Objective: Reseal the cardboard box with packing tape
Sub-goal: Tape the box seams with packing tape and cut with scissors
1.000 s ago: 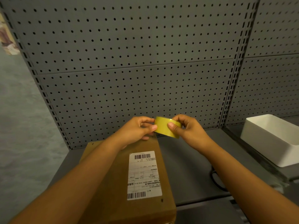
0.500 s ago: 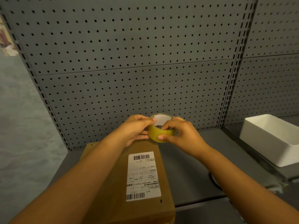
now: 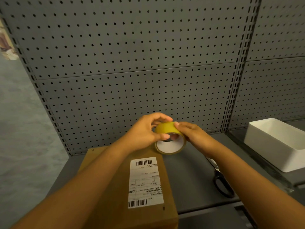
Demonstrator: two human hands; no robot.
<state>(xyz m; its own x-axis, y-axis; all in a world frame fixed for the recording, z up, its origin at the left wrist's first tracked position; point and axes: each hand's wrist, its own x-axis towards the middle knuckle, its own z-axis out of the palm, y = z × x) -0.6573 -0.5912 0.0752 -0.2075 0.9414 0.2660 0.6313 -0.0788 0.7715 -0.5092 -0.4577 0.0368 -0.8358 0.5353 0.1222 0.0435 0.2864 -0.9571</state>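
A big grey wall full of little round holes [image 3: 132, 71] fills the back of the view. Below it runs a flat grey shelf [image 3: 189, 179].

A brown cardboard box [image 3: 115, 187] lies on the shelf, at about 6 o'clock in the view. Its top is flat and closed. A white label [image 3: 146, 182] with black bar codes is stuck on the top, on the box's right half.

Just above the far end of the box, near the middle of the view, two bare hands hold a roll of yellow-brown packing tape [image 3: 166, 128]. The roll is up in the air and tilted, so its white inside ring shows at the bottom. The left hand [image 3: 145, 131] is at 9 o'clock from the roll. Its fingers curl over the top of the roll and its thumb presses on the near rim, so it grips the roll. The right hand [image 3: 191, 134] is at 3 o'clock from the roll. Its fingers bend round the right side of the roll, and one fingertip rests on the top of the tape. I cannot tell if a loose end of tape is lifted.

A pair of scissors with black handles [image 3: 221, 184] lies on the shelf at 3 o'clock from the box, partly hidden under the right arm. A white open tub [image 3: 272, 146] sits farther away at 3 o'clock, well apart from the box.
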